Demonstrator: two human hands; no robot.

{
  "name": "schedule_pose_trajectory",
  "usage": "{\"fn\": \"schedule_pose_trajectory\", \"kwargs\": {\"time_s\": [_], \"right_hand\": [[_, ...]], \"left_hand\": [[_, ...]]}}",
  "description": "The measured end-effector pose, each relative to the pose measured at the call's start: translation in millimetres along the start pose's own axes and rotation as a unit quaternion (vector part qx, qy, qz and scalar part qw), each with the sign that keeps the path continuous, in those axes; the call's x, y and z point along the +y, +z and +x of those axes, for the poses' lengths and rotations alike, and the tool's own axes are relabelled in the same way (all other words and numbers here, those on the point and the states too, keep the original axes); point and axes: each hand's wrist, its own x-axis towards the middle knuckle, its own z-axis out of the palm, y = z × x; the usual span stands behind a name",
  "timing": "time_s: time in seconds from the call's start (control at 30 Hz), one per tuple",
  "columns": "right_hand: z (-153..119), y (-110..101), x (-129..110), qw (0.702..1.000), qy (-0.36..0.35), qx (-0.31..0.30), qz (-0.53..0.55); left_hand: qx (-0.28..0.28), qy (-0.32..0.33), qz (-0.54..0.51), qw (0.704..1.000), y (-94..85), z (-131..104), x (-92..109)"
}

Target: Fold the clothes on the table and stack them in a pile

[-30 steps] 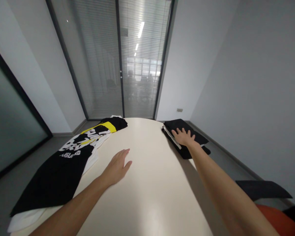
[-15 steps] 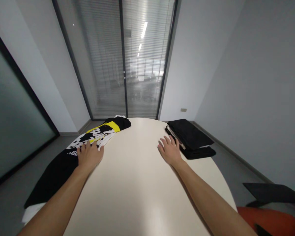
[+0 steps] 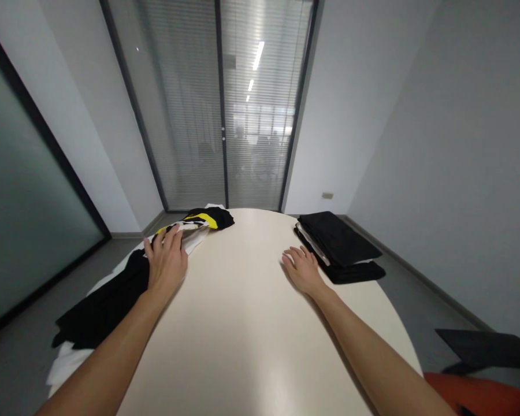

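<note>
head: left hand [image 3: 168, 261] angled forward over black shirt [image 3: 108, 303].

No text, brand, number or sign could be read on the black-and-yellow shirt [image 3: 108, 303], the white cloth [image 3: 67, 364] under it, or the folded dark clothes [image 3: 340, 238] across the table [image 3: 238, 312] from it.

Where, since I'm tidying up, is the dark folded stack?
In the head view, the dark folded stack lies at the right edge of the table, just beyond the right hand.
</note>
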Motion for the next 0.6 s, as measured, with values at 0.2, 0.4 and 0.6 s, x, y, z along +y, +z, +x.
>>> {"fn": "schedule_pose_trajectory", "kwargs": {"time_s": [0.2,0.4,0.6], "right_hand": [[-1,1,-5,0.999,-0.028,-0.007,0.015],[-1,0,-8,0.997,-0.075,-0.010,0.034],[-7,-11,-22,0.981,-0.175,-0.023,0.077]], "left_hand": [[-0.040,0.178,-0.139,0.973,-12.8,-4,35],[-0.214,0.344,-0.227,0.886,-28.1,-29,80],[-0.160,0.219,-0.188,0.944,-20.3,-36,84]]}}
